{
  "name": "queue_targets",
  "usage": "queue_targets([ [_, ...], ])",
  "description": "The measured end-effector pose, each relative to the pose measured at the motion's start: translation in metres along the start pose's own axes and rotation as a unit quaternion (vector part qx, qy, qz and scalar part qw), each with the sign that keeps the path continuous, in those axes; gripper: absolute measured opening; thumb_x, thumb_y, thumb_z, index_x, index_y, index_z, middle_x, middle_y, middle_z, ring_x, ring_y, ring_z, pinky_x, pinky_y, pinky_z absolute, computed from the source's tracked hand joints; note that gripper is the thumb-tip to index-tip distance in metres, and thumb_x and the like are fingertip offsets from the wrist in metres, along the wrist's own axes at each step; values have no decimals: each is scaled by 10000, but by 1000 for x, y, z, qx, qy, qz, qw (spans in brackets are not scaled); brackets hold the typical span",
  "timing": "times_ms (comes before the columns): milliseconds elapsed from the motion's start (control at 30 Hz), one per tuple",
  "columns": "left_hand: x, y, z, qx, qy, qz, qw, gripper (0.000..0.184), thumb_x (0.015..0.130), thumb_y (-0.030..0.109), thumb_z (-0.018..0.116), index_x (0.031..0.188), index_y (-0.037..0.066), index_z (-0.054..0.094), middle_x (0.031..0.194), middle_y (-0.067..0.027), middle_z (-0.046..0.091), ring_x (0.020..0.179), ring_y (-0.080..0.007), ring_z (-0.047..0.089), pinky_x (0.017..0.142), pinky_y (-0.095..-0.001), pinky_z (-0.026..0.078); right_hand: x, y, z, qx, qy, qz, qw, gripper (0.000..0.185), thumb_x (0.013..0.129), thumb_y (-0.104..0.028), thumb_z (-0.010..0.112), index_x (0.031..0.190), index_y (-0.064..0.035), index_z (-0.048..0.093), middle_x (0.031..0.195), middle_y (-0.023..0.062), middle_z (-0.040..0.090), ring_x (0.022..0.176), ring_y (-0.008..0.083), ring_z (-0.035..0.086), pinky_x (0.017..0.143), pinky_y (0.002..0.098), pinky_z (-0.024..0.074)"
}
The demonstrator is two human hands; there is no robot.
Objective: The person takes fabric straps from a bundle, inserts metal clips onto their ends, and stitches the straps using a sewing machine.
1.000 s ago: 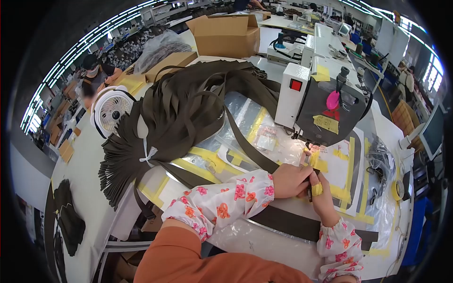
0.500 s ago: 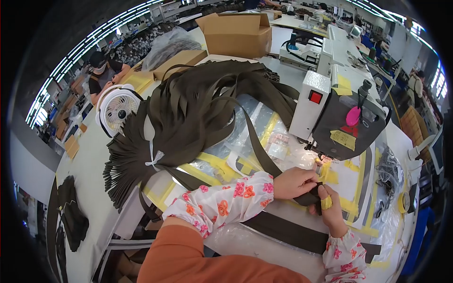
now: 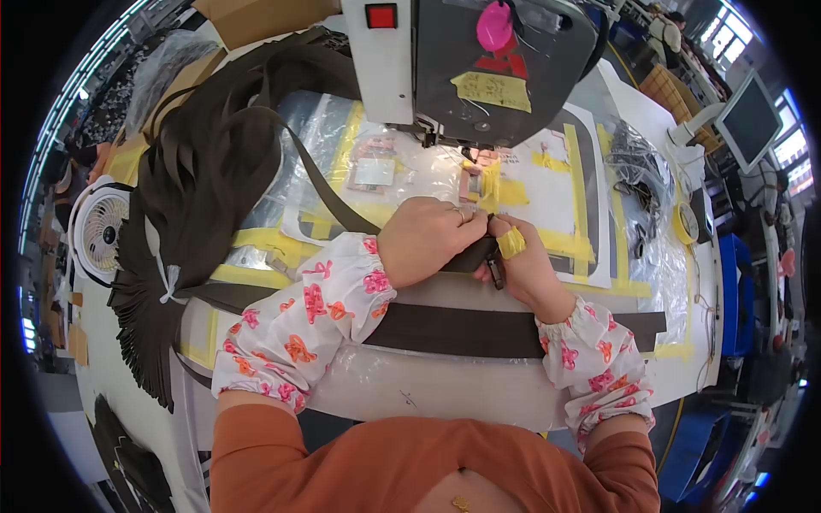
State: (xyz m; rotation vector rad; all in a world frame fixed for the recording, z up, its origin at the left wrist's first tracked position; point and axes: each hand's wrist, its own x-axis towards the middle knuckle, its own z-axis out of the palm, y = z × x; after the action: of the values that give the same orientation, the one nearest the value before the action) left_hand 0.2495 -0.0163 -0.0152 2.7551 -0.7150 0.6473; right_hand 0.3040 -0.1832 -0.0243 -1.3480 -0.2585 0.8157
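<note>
My left hand [image 3: 428,239], a ring on one finger, pinches the end of a dark olive webbing strap [image 3: 472,255] in front of the sewing machine [image 3: 505,111]. My right hand [image 3: 528,267] closes on the same strap end from the other side, with yellow tape [image 3: 511,243] wrapped round a digit. Between the hands a small black piece, perhaps a buckle [image 3: 495,274], pokes out below; my fingers partly hide it. Another flat strap [image 3: 462,332] lies across the table under my forearms. A big tied bundle of straps [image 3: 214,162] is heaped at the left.
A white fan [image 3: 100,232] stands at the left edge. Yellow-taped sheets and clear plastic cover the table under the machine. At the right lie a plastic bag [image 3: 641,171] with dark items and a tape roll [image 3: 685,223]. A cardboard box [image 3: 265,19] is behind the bundle.
My view has turned right and down, so the machine now appears nearer the middle. Both hands still grip the strap end, and the small black piece now shows below them.
</note>
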Motion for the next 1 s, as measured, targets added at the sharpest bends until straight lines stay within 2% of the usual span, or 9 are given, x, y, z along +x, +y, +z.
queue_targets([
  [300, -2, 5, 10, 6, 71, 15, 997, 232, 784, 130, 560, 979, 6, 578, 800, -82, 632, 674, -207, 623, 571, -316, 479, -2, 5, 2, -28, 24, -43, 998, 331, 967, -263, 399, 921, 42, 521, 614, 86, 552, 478, 143, 562, 432, 241, 451],
  [400, -6, 3, 2, -353, 16, -184, 917, 182, 856, 112, 562, 981, -16, 595, 767, -84, 642, 665, -138, 616, 600, -248, 481, -8, 3, 6, -199, 52, -126, 971, 282, 957, -218, 425, 886, 42, 506, 572, 104, 542, 470, 173, 567, 440, 278, 454],
  [433, -5, 1, 2, -395, -3, -249, 884, 179, 887, 136, 549, 909, -37, 591, 709, -62, 624, 640, -87, 577, 612, -226, 469, -1, 14, 4, -275, 88, -208, 935, 227, 938, -166, 456, 829, 32, 479, 550, 162, 525, 467, 279, 558, 447, 354, 431],
  [533, -2, -4, 1, -401, -66, -245, 880, 165, 879, 133, 561, 877, -31, 583, 701, -37, 604, 645, -75, 566, 606, -224, 470, 0, 12, 2, -342, 103, -269, 895, 213, 925, -141, 465, 779, 15, 452, 557, 211, 507, 504, 382, 529, 467, 415, 399],
  [633, -6, -10, 5, -480, -76, -239, 841, 172, 885, 148, 559, 859, -22, 568, 716, -13, 582, 667, -66, 560, 609, -217, 462, -1, 12, 1, -381, 74, -321, 864, 210, 921, -138, 470, 772, 7, 440, 573, 220, 506, 530, 410, 515, 476, 428, 381],
  [733, -6, -9, -1, -452, -52, -218, 863, 165, 861, 156, 586, 816, 1, 550, 619, -11, 507, 576, -54, 456, 549, -223, 402, -4, 8, 2, -362, 49, -303, 880, 207, 923, -145, 470, 781, 5, 443, 571, 212, 499, 526, 395, 515, 479, 413, 383],
  [833, -7, -11, 3, -612, -61, -244, 750, 160, 867, 150, 570, 816, 1, 543, 619, -9, 495, 587, -55, 444, 559, -220, 394, -8, 8, 2, -328, 23, -270, 905, 204, 923, -148, 471, 791, 4, 446, 573, 206, 492, 519, 386, 511, 477, 403, 380],
  [933, -5, -9, -1, -600, -77, -252, 755, 158, 882, 144, 546, 812, 3, 537, 636, -15, 506, 609, -58, 447, 569, -228, 396, -7, 10, 2, -311, 23, -270, 911, 194, 923, -148, 468, 805, 5, 453, 566, 198, 486, 502, 368, 497, 477, 390, 380],
  [1000, -5, -9, -3, -522, -76, -221, 821, 167, 885, 150, 542, 807, 2, 534, 647, -32, 519, 607, -70, 455, 569, -239, 401, -7, 12, 1, -316, 25, -273, 908, 196, 921, -150, 471, 804, 7, 462, 562, 198, 485, 494, 359, 485, 478, 382, 381],
])
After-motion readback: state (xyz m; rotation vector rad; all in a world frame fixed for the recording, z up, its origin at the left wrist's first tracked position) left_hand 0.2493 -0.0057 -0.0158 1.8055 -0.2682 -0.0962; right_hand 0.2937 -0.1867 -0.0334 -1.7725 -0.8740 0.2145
